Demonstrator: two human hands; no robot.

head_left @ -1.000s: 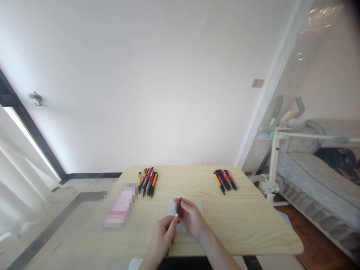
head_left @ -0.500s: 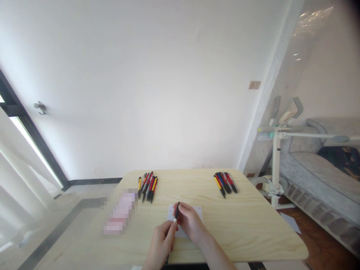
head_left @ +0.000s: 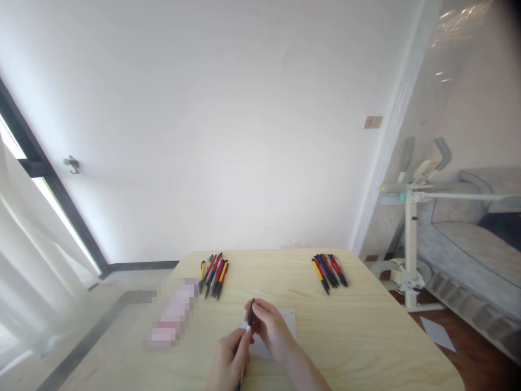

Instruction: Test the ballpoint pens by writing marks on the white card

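Note:
Both hands are on one black-and-white pen (head_left: 250, 316), held up at a slant over a white sheet of paper (head_left: 260, 350). My left hand (head_left: 231, 355) is closed round the pen's lower part, thumb along it. The fingers of my right hand (head_left: 272, 326) pinch its black upper part. Part of the pen is hidden in my fingers, and the paper is partly covered by my right hand.
On the pale wooden table (head_left: 358, 336) lie a left group of pens (head_left: 214, 276) and a right group of pens (head_left: 329, 271). A blurred pinkish patch (head_left: 173, 315) is at the left edge. Beyond stand a wall, white exercise equipment (head_left: 411, 239) and a grey sofa (head_left: 464, 233).
The view has shifted slightly, so the table sits a little lower in the picture. Both hands keep their hold on the pen, in nearly the same pose.

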